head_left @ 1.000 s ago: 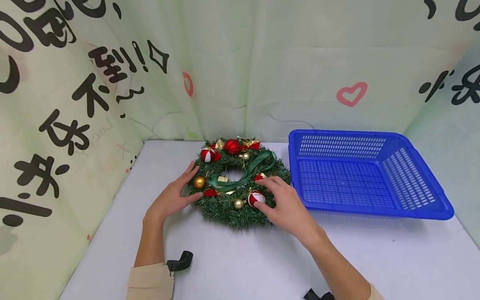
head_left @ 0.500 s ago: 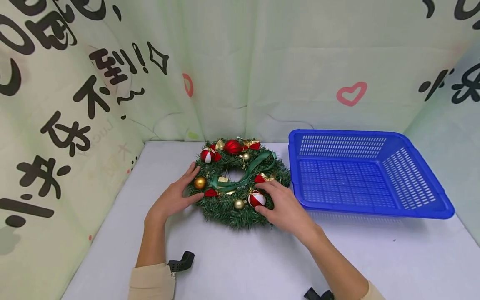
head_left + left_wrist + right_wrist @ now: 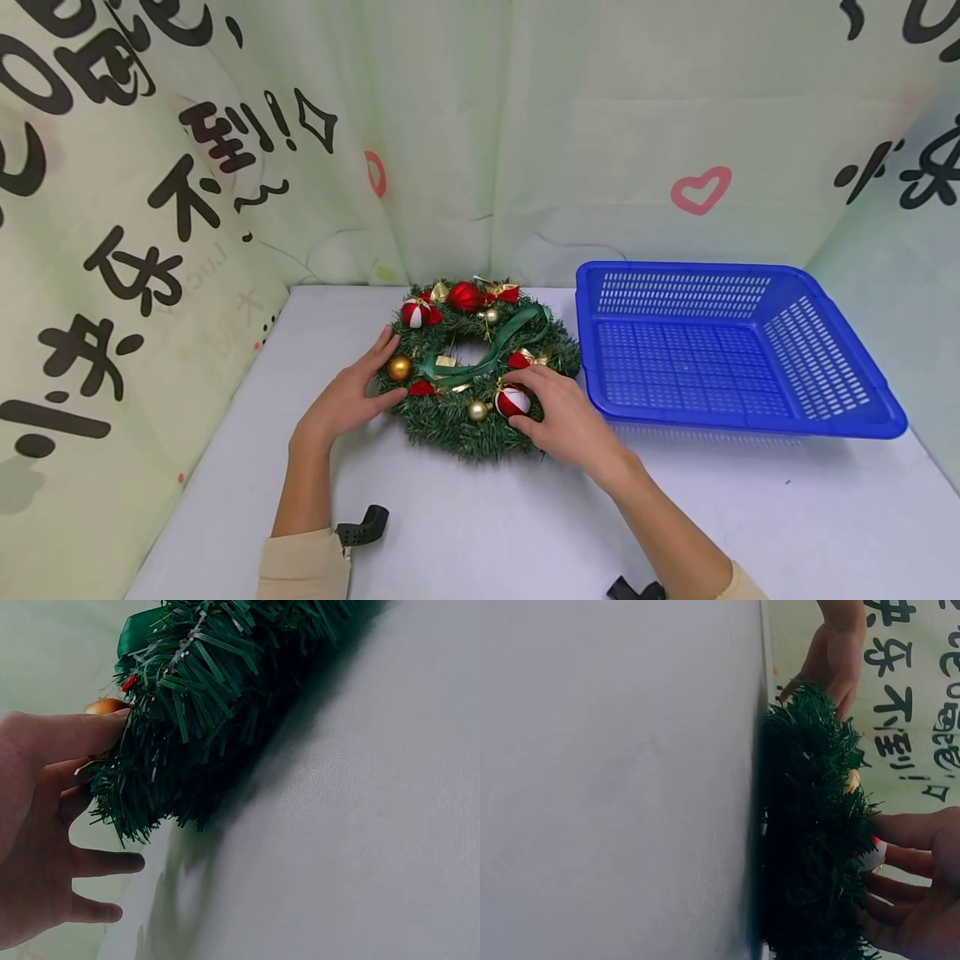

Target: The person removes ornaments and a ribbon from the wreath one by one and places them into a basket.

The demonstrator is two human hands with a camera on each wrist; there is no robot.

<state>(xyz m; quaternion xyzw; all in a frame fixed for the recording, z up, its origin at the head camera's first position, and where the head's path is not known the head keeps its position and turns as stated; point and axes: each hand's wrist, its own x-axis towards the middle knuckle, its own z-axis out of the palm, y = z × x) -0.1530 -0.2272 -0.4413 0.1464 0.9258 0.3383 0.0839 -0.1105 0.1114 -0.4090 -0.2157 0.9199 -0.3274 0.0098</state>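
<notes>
A green Christmas wreath (image 3: pixel 465 433) lies flat on the white table, trimmed with baubles, small bows and a green ribbon (image 3: pixel 495 346). At its left edge my left hand (image 3: pixel 348 396) holds on, thumb over the front side near a gold bauble (image 3: pixel 400 367). In the left wrist view, two fingers stick out straight past the greenery. My right hand (image 3: pixel 570 417) is at the wreath's lower right, with thumb and forefinger around a red-and-white bauble (image 3: pixel 512 400). The right wrist view shows that bauble (image 3: pixel 874 855) partly hidden between the thumb and fingers.
A blue perforated plastic basket (image 3: pixel 690 350) stands right of the wreath, close to its edge. A printed pale green curtain (image 3: pixel 562 167) encloses the back and sides. A black device (image 3: pixel 363 525) is attached at the left sleeve.
My right hand has shifted slightly down, its fingers moving off the red-and-gold bow and around the red-and-white bauble. The left hand and the wreath have hardly moved.
</notes>
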